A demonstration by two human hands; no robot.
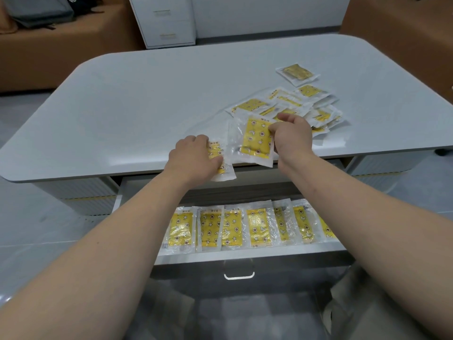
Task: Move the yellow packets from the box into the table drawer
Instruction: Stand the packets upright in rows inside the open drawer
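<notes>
Row of packets (245, 229) lies side by side in the open drawer (245, 256): the task is partly done. Pile of packets (294, 104) lies loose on the counter (147, 106), to the right, not yet moved. Right hand (291, 136) pinches a raised packet (255, 141) above the near edge. Left hand (193, 158) grips an edge packet (221, 168) overhanging the drawer. No box in view. Judged roughly halfway.

packets (289, 104) heaped on table (147, 99), more packets in drawer (245, 257)
</notes>
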